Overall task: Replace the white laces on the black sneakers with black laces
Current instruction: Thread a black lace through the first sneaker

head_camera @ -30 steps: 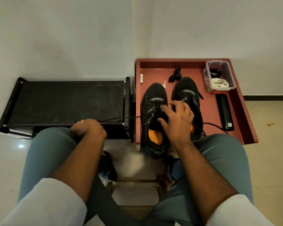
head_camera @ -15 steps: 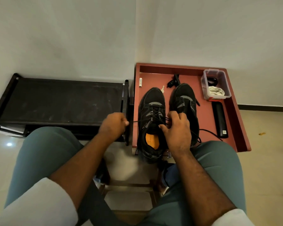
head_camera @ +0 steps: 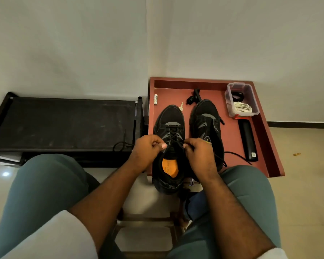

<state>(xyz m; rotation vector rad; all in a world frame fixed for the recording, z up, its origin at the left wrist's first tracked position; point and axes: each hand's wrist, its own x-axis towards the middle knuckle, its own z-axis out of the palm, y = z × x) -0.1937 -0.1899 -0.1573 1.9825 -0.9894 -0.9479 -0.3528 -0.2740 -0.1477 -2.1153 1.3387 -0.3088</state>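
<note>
Two black sneakers stand side by side on a red table [head_camera: 232,139]. The left sneaker [head_camera: 169,126] has an orange insole and a black lace [head_camera: 173,136] crossed through its eyelets. My left hand [head_camera: 148,149] pinches the lace's left end at the shoe's collar. My right hand [head_camera: 198,152] pinches the right end; its loose tail [head_camera: 236,156] trails across the table. The right sneaker [head_camera: 207,120] stands beside it, partly behind my right hand. White laces [head_camera: 242,107] lie in a clear plastic box [head_camera: 229,98].
A black remote-like bar [head_camera: 248,139] lies at the table's right. A small black object [head_camera: 193,97], a white tube [head_camera: 155,99] and a key [head_camera: 181,106] sit at the back. A black low rack [head_camera: 64,122] stands left, with a loose lace end [head_camera: 122,144] on it.
My left hand came in from the left knee to the left sneaker, bringing the lace end with it. My right hand stays at the shoe's tongue, now pinching the other end.
</note>
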